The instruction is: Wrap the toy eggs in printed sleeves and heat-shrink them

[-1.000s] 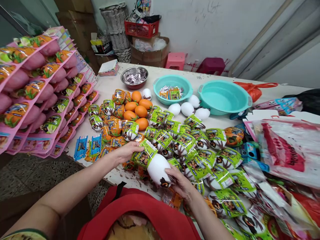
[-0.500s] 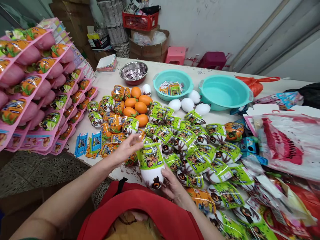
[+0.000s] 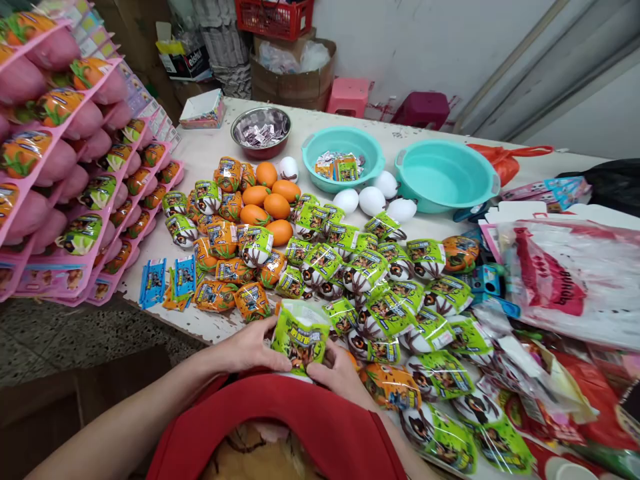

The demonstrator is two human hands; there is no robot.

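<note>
1. The left hand (image 3: 257, 347) reaches in from the left, forearm slanting up and inward; its grip is closed on the left side of a shiny green printed plastic wrapper (image 3: 301, 338), thumb across the lower front.
2. The right hand (image 3: 340, 373) grips the wrapper's lower right side, wrist bent inward, thumb in front, other fingers curled.
3. The wrapper is held upright between both hands, just above a red cloth apron (image 3: 280, 407), at the near edge of the white, chipped bench (image 3: 203, 150).
</note>
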